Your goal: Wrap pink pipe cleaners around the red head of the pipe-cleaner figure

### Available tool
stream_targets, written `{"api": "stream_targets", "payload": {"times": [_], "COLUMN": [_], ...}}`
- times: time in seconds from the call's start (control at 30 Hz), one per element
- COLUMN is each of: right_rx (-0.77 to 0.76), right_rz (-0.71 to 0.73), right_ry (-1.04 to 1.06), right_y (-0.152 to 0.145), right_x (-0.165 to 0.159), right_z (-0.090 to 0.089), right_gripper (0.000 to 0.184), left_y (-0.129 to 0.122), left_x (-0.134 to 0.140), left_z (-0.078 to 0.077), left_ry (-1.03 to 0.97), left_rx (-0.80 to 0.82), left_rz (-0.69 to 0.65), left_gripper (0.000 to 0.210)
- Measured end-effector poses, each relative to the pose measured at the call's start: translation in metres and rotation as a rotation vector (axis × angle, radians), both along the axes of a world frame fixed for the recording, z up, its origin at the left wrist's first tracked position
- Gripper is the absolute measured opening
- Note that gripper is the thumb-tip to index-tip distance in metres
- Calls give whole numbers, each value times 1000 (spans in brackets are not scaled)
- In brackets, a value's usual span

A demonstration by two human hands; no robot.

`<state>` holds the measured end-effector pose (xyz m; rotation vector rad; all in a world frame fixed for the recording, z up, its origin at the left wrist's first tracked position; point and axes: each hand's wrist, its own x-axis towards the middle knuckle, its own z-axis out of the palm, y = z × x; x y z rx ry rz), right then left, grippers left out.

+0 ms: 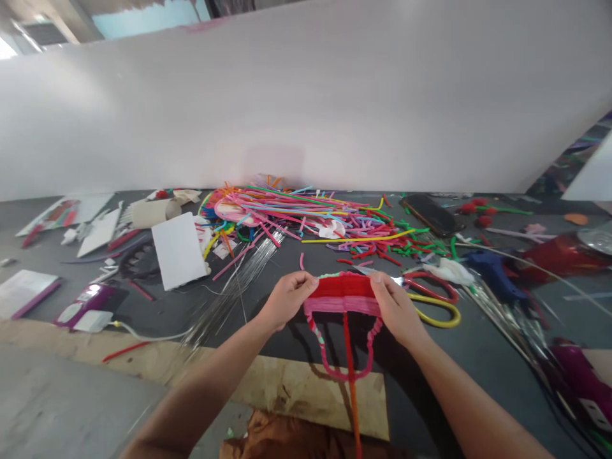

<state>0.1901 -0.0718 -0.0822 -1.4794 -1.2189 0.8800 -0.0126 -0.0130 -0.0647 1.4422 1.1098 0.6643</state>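
Between my two hands a red and pink pipe-cleaner piece (340, 296) is held up above the dark table. It has a flat band of red over pink rows, with a twisted pink loop hanging below and a long red-orange stem (351, 370) trailing down its middle. My left hand (289, 297) pinches the band's left end between thumb and fingers. At the right end, my right hand (396, 307) grips it the same way. Scissors (437, 309) with red and yellow handles lie just beyond and beside my right hand, their blades partly hidden.
A heap of coloured pipe cleaners (296, 213) spreads along the white partition (306, 95). Thin wires (232, 284) lie left of centre. A white card (179, 250) stands at left near a purple device (86, 303). On the right are a phone (431, 214) and a blue glue gun (495, 274).
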Motion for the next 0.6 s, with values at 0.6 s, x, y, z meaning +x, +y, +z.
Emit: {"api": "stream_targets", "payload": {"times": [0.6], "right_rx": [-124], "right_rz": [162], "right_ry": [-4], "right_y": [7], "right_x": [21], "right_z": [3], "right_gripper": [34], "left_y": [8], "left_x": [14], "left_z": [-2], "left_ry": [152], "left_rx": [101], "left_rz": [-182], "left_gripper": [28]}}
